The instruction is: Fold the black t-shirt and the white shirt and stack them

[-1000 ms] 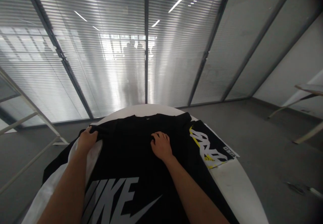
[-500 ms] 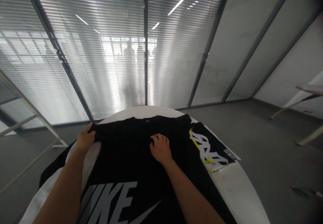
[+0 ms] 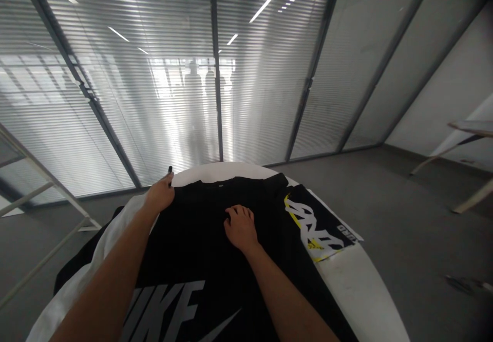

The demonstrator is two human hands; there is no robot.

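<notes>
Fingers of the left hand (image 3: pixel 159 195) close on the top left part of the shirt (image 3: pixel 204 234), and a small dark bit, apparently its cloth, pokes up past the fingertips. The right hand (image 3: pixel 241 227) grips nothing; it rests palm down on the chest of the shirt, just below the neckline, fingers loosely bent and a little spread. The shirt is black and lies front up on the round white tabletop (image 3: pixel 372 285), its neck at the far side. Pale letters (image 3: pixel 186 296) and a swoosh (image 3: pixel 222 325) show near the bottom of the view, the first letters partly hidden by the left forearm.

Left of the shirt, partly covered by that forearm, lies a white cloth (image 3: pixel 87 275), with a black cloth (image 3: pixel 71 260) showing beyond it. On the right, just beside the shirt's sleeve, a printed cloth (image 3: pixel 329 219) in black, white and yellow lies near the tabletop's edge.

Farther out, a pale metal frame (image 3: pixel 67 196) stands at the left on the grey floor (image 3: pixel 385 203). Ahead is a glass wall with blinds (image 3: pixel 262 111), dim figures behind it. At far right is part of a chair or table, too cut off to tell.
</notes>
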